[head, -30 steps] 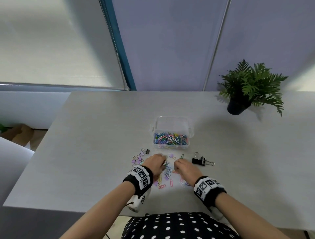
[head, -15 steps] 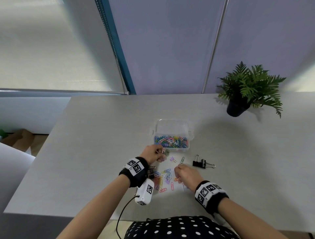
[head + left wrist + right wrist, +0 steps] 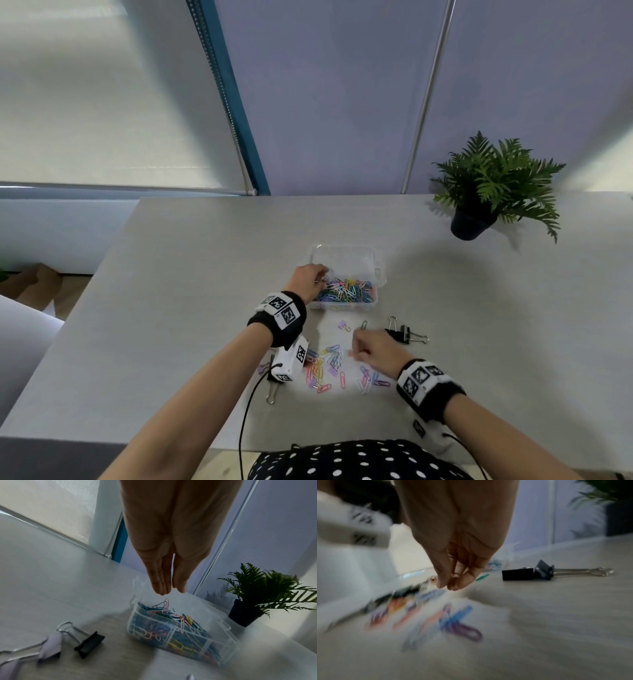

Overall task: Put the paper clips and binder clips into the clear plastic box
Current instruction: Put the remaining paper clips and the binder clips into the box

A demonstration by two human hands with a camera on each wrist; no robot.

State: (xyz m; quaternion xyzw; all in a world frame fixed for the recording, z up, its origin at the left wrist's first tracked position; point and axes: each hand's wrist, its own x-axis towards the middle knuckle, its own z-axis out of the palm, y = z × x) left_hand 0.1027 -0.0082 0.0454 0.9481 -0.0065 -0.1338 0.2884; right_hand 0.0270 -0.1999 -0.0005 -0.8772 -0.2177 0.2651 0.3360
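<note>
Plastic box (image 3: 376, 274): holds coloured paper clips (image 3: 346, 290).
Left hand (image 3: 308, 279): fingers straight, empty, above the box.
Right hand (image 3: 375, 349): curled; hold unclear.
Table (image 3: 171, 308): grey.

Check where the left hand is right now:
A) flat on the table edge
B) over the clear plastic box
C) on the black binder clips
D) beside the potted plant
B: the left hand hangs with straight fingers over the near-left corner of the clear plastic box, just above the paper clips inside.
</note>
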